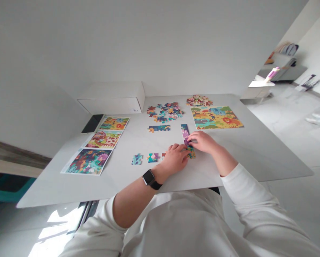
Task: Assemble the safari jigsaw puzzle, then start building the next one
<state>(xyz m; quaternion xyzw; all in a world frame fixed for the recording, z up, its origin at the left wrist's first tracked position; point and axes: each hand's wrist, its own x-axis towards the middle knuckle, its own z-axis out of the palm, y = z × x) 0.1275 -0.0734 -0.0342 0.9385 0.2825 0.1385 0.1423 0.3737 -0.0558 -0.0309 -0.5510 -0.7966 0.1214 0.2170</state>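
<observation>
A vertical strip of joined puzzle pieces (185, 130), dark blue and purple at the top, lies in front of me on the table. My right hand (203, 141) comes in from the right, thumb and fingers pinched on a purple piece in the strip's middle. Reaching from the lower left, my left hand (175, 157) has its fingers bent and its fingertips on the green-yellow puzzle piece (192, 153) at the bottom end. It partly covers a reddish piece (163, 155). Left of it lie a purple-teal piece (153, 157) and a pale blue piece (137, 159).
A joined horizontal strip (159, 128) lies beyond my left hand, before a loose pile (166, 111). Another pile (199, 100) sits behind the assembled animal puzzle (216, 117). Picture sheets (89, 161), a phone (93, 123) and a white box (110, 100) occupy the left side.
</observation>
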